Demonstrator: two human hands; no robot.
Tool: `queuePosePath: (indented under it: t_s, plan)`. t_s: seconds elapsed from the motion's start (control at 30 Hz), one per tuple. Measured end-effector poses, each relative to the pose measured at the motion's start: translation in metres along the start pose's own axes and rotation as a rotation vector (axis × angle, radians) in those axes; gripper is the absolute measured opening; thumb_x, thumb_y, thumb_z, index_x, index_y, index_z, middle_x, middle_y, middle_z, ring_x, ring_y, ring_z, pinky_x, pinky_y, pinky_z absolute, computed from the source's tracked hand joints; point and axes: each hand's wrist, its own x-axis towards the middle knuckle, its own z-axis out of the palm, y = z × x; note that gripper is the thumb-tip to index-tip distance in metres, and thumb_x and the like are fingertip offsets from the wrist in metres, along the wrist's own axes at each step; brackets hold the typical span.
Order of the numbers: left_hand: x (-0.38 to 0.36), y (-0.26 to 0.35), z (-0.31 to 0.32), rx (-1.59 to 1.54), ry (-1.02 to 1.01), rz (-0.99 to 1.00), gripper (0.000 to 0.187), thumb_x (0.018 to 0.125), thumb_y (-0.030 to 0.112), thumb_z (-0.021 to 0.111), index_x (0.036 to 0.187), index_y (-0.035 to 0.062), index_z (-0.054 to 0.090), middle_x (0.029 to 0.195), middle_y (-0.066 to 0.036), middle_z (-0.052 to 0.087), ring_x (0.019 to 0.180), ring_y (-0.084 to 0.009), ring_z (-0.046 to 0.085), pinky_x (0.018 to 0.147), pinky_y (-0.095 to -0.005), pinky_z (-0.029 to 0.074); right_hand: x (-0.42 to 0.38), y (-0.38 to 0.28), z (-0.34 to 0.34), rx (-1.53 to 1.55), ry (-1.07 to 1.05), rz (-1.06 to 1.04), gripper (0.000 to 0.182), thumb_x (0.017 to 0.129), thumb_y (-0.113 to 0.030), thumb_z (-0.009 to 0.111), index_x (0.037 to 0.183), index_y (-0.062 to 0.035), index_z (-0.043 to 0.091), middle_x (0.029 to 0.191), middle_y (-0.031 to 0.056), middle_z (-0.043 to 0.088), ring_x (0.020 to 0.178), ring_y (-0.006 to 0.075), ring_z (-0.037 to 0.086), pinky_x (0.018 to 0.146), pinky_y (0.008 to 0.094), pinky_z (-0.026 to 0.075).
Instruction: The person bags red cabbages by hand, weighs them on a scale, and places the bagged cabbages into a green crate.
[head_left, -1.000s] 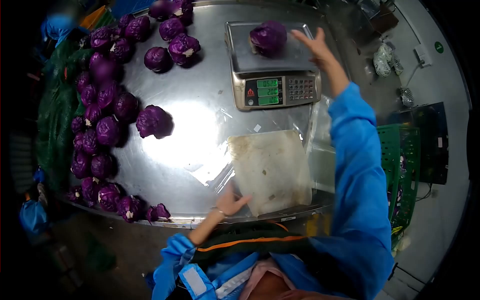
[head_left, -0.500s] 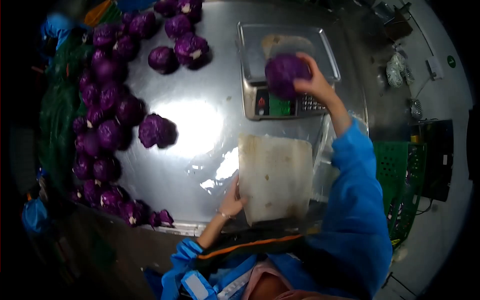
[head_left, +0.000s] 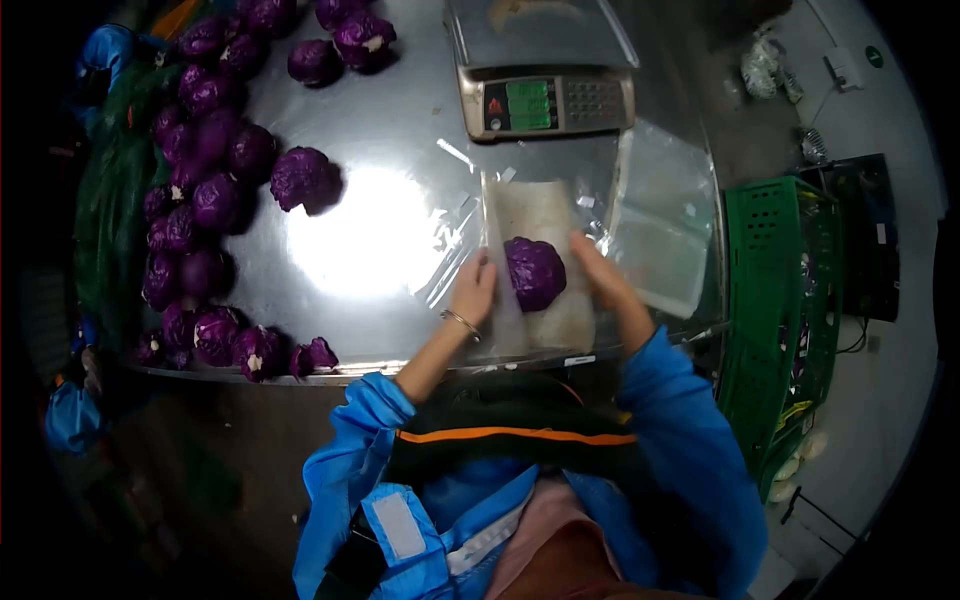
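A purple cabbage (head_left: 536, 274) lies on a pale, stained sheet (head_left: 533, 208) near the table's front edge. My left hand (head_left: 472, 290) is at the sheet's left side, its fingers closed on the raised left edge, which stands partly over the cabbage. On the other side my right hand (head_left: 603, 275) is beside the cabbage, a small gap from it, fingers stretched out and slightly blurred. Beyond the sheet stands a scale (head_left: 545, 103) with a lit green display and nothing visible on the part of its pan in view.
Many purple cabbages (head_left: 220, 203) lie along the table's left side, with a single one (head_left: 300, 180) nearer the middle. Clear plastic film (head_left: 660, 240) lies right of the sheet. A green crate (head_left: 752, 300) stands beyond the table's right edge.
The cabbage in my right hand has come down from above the scale onto the sheet and been let go. The sheet's left edge is now lifted. The view has shifted.
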Motion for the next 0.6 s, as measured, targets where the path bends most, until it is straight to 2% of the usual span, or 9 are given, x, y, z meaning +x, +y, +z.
queuePosePath:
  t_s: [0.03, 0.1, 0.13, 0.23, 0.3, 0.33, 0.43, 0.5, 0.6]
  plan:
    - [0.000, -0.004, 0.016, 0.184, 0.086, 0.242, 0.045, 0.089, 0.020, 0.049, 0.128, -0.0020, 0.040, 0.105, -0.017, 0.056, 0.072, -0.0202, 0.058, 0.065, -0.0299, 0.047, -0.011, -0.006, 0.031, 0.037, 0.022, -0.018, 0.098, 0.076, -0.054, 0.061, 0.140, 0.0017, 0.013, 0.142, 0.0242, 0.020, 0.133, 0.0334, 0.021, 0.105, 0.0399, 0.023]
    - [-0.009, 0.010, 0.039, 0.532, 0.368, 0.679, 0.042, 0.089, 0.016, 0.048, 0.126, -0.0035, 0.040, 0.105, -0.019, 0.055, 0.073, -0.0259, 0.060, 0.066, -0.0326, 0.048, -0.018, -0.003, 0.048, -0.417, 0.090, -0.408, 0.101, 0.074, -0.053, 0.063, 0.139, 0.0042, 0.012, 0.141, 0.0267, 0.021, 0.132, 0.0351, 0.022, 0.106, 0.0400, 0.022]
    - [-0.015, 0.026, 0.041, 0.445, 0.232, 0.599, 0.039, 0.088, 0.014, 0.048, 0.122, -0.0032, 0.042, 0.107, -0.020, 0.054, 0.082, -0.0297, 0.056, 0.072, -0.0353, 0.045, -0.011, 0.006, 0.056, -0.568, 0.216, -0.273, 0.104, 0.072, -0.051, 0.067, 0.138, 0.0072, 0.011, 0.140, 0.0272, 0.023, 0.131, 0.0352, 0.024, 0.106, 0.0399, 0.023]
    - [-0.029, 0.063, 0.036, 0.251, -0.127, 0.383, 0.032, 0.085, 0.009, 0.048, 0.116, -0.0021, 0.048, 0.112, -0.021, 0.052, 0.101, -0.0360, 0.051, 0.085, -0.0393, 0.042, 0.026, 0.021, 0.031, -0.356, 0.383, -0.378, 0.104, 0.065, -0.048, 0.073, 0.137, 0.0035, 0.018, 0.129, 0.0276, 0.038, 0.116, 0.0357, 0.044, 0.095, 0.0401, 0.039]
    - [-0.027, 0.078, 0.028, 0.190, -0.270, 0.310, 0.032, 0.086, 0.006, 0.046, 0.117, -0.0011, 0.049, 0.113, -0.020, 0.054, 0.101, -0.0332, 0.054, 0.086, -0.0361, 0.044, 0.020, 0.012, -0.004, 0.075, 0.015, -0.293, 0.083, 0.074, -0.037, 0.068, 0.135, -0.0006, 0.024, 0.122, 0.0190, 0.048, 0.102, 0.0297, 0.055, 0.084, 0.0342, 0.048]
    - [-0.032, 0.086, 0.028, 0.040, -0.216, 0.069, 0.031, 0.083, 0.005, 0.048, 0.114, 0.0004, 0.053, 0.109, -0.019, 0.056, 0.103, -0.0338, 0.051, 0.090, -0.0369, 0.042, 0.017, 0.015, -0.018, 0.221, -0.100, -0.233, 0.077, 0.077, -0.033, 0.065, 0.135, -0.0018, 0.025, 0.120, 0.0171, 0.049, 0.101, 0.0281, 0.055, 0.083, 0.0332, 0.049]
    - [-0.034, 0.008, 0.045, 0.397, 0.032, 0.391, 0.035, 0.079, 0.008, 0.053, 0.114, 0.0029, 0.053, 0.114, -0.015, 0.055, 0.106, -0.0326, 0.050, 0.091, -0.0397, 0.042, 0.029, 0.049, -0.067, 0.877, -0.322, 0.138, 0.059, 0.084, -0.023, 0.057, 0.133, -0.0048, 0.030, 0.118, 0.0147, 0.050, 0.103, 0.0282, 0.054, 0.087, 0.0367, 0.047]
    - [-0.040, -0.013, 0.045, 0.752, -0.044, 0.489, 0.045, 0.071, 0.011, 0.059, 0.115, 0.0068, 0.052, 0.123, -0.010, 0.050, 0.114, -0.0304, 0.043, 0.094, -0.0419, 0.037, -0.001, 0.067, -0.088, 0.644, -0.304, -0.080, 0.058, 0.083, -0.024, 0.057, 0.132, -0.0040, 0.034, 0.122, 0.0160, 0.049, 0.107, 0.0297, 0.052, 0.091, 0.0387, 0.044]
    - [-0.009, -0.010, 0.004, 0.941, -0.179, 0.568, 0.053, 0.065, 0.012, 0.061, 0.117, 0.0087, 0.050, 0.123, -0.008, 0.049, 0.115, -0.0277, 0.043, 0.093, -0.0406, 0.035, -0.093, 0.033, -0.081, 0.909, -0.375, 0.091, 0.061, 0.080, -0.024, 0.060, 0.132, -0.0031, 0.036, 0.126, 0.0174, 0.046, 0.112, 0.0302, 0.049, 0.097, 0.0396, 0.040]
